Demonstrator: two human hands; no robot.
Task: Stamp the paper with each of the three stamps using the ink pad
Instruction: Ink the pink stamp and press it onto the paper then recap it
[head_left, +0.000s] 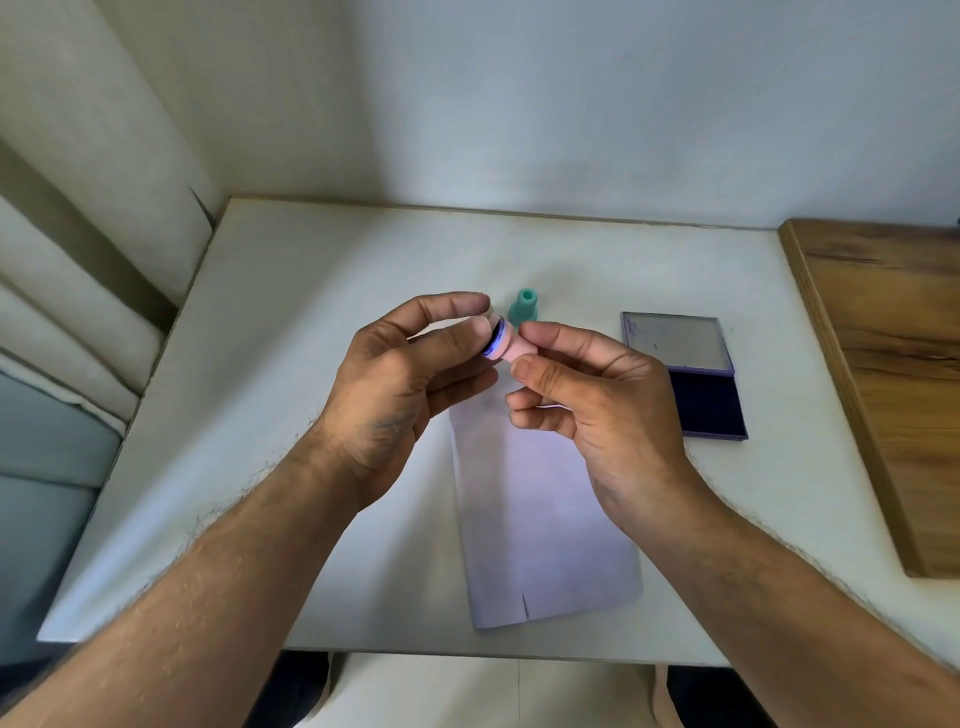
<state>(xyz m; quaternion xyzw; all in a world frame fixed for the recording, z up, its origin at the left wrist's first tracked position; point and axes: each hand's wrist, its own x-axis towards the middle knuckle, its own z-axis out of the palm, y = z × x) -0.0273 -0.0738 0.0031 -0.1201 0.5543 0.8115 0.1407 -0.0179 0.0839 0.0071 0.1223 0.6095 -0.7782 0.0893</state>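
Pink stamp (511, 345) is held in the air above the paper (540, 519), right hand (597, 410) pinching its handle, left hand (410, 379) fingering its inked face. Ink may smear onto fingers, leaving a patchy print; the pad (701, 400) lies open to the right

Both hands and forearms are showing bare, with no sleeve reaching into view. Left hand (395, 384): faint grey smudging is showing on its back near the wrist; nails are appearing short and trimmed. Right hand (597, 400): nails are likewise appearing short, with knuckle creases showing plainly. Left forearm (208, 571) and right forearm (779, 587): fine hair is catching the light along the outer edges of both. Below the near edge of the table (415, 649), dark clothing is showing, too blurred to identify.
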